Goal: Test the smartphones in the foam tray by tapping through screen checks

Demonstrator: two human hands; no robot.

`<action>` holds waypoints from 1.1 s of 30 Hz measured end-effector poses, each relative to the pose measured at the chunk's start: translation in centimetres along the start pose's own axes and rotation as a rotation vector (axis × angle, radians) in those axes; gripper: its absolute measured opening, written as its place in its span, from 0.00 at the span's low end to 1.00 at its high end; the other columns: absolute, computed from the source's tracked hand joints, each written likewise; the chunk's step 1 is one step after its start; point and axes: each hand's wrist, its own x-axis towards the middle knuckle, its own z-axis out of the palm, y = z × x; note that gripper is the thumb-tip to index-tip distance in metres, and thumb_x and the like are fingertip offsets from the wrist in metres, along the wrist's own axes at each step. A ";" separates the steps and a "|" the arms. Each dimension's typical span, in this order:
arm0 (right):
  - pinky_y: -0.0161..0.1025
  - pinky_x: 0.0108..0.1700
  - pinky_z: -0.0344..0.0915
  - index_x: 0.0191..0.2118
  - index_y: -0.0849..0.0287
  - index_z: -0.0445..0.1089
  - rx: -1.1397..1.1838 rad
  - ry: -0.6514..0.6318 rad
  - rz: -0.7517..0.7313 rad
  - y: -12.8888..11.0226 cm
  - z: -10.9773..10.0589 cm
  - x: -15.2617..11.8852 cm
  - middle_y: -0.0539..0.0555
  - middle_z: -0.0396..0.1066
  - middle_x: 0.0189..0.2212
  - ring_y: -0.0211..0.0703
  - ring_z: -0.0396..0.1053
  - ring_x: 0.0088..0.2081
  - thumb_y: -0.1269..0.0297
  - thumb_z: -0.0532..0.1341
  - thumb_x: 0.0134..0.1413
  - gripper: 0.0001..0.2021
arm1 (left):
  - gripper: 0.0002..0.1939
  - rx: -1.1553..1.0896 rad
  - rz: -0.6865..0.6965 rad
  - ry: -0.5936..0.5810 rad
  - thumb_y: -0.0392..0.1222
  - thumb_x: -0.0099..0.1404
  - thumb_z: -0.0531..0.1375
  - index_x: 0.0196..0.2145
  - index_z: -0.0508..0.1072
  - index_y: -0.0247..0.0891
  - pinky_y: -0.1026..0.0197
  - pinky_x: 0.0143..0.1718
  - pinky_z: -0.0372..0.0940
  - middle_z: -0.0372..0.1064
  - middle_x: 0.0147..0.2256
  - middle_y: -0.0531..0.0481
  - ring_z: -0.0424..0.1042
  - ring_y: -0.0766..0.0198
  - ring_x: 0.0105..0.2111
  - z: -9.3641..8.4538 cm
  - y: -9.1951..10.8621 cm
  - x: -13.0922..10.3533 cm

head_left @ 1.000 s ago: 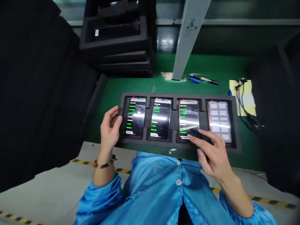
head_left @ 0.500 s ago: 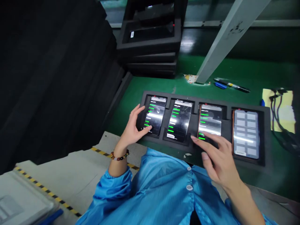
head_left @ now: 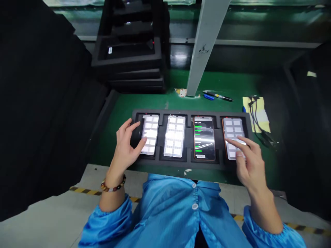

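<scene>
Several smartphones lie face up in separate pockets of a black foam tray (head_left: 160,162). My left hand (head_left: 126,146) is at the leftmost phone (head_left: 150,134), thumb at its screen's lower left and fingers apart by the tray's edge. That phone and the second phone (head_left: 174,136) show pale grids of blocks. Green lines of text on black fill the third phone (head_left: 204,139), which has an orange edge. Over the rightmost phone (head_left: 234,129), also a pale grid, my right hand (head_left: 250,163) reaches with fingers extended and apart. Neither hand grips anything.
A stack of black foam trays (head_left: 129,62) stands back left, with dark foam (head_left: 43,103) at far left. A grey post (head_left: 204,44) rises behind the tray. Behind it lie a pen (head_left: 218,96), a blue cap (head_left: 208,97) and black cables (head_left: 256,113) on yellow paper (head_left: 265,124).
My right hand has moved right, from the third phone to the rightmost one. The two left phones switched from green text to pale grids. The view has shifted right.
</scene>
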 end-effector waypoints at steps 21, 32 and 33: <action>0.68 0.72 0.61 0.70 0.53 0.69 -0.009 -0.074 -0.046 4.2 0.0 5.7 0.63 0.72 0.67 0.63 0.64 0.73 0.58 0.51 0.76 0.24 | 0.32 0.028 0.014 0.038 0.55 0.78 0.61 0.74 0.62 0.43 0.37 0.76 0.54 0.60 0.74 0.34 0.56 0.43 0.77 1.1 0.1 1.0; 0.67 0.68 0.62 0.72 0.50 0.67 -0.118 -0.227 -0.152 4.6 0.4 6.8 0.61 0.74 0.66 0.63 0.63 0.73 0.63 0.51 0.75 0.25 | 0.30 0.054 -0.036 0.035 0.55 0.78 0.60 0.72 0.66 0.44 0.36 0.76 0.55 0.61 0.73 0.36 0.58 0.42 0.76 0.8 0.6 1.0; 0.66 0.67 0.63 0.72 0.51 0.68 -0.119 -0.230 -0.158 4.4 0.1 6.1 0.62 0.74 0.65 0.64 0.63 0.72 0.63 0.51 0.75 0.25 | 0.30 0.056 -0.035 0.033 0.55 0.78 0.61 0.72 0.66 0.44 0.36 0.76 0.54 0.61 0.73 0.36 0.58 0.42 0.76 0.9 0.5 1.0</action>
